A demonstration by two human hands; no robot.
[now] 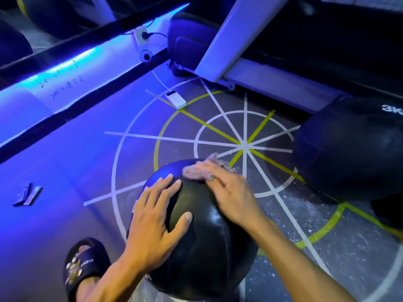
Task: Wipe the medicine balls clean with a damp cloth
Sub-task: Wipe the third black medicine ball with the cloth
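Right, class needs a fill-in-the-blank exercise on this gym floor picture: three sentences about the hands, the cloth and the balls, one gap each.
1. The left hand rests with spread fingers on the black ____ in front of the person.
2. The right hand presses a ____ against that ball's top.
3. The second ball, to the right, bears the marking "____" in white.

Missing words: medicine ball; cloth; 3K

Two black medicine balls, one under the hands [202,243], one at right [353,149]. One cloth [200,170]. Two hands, left [157,219] and right [231,192]. One white power bank [175,99]. One slippered foot [84,265]. One wall socket [141,35].
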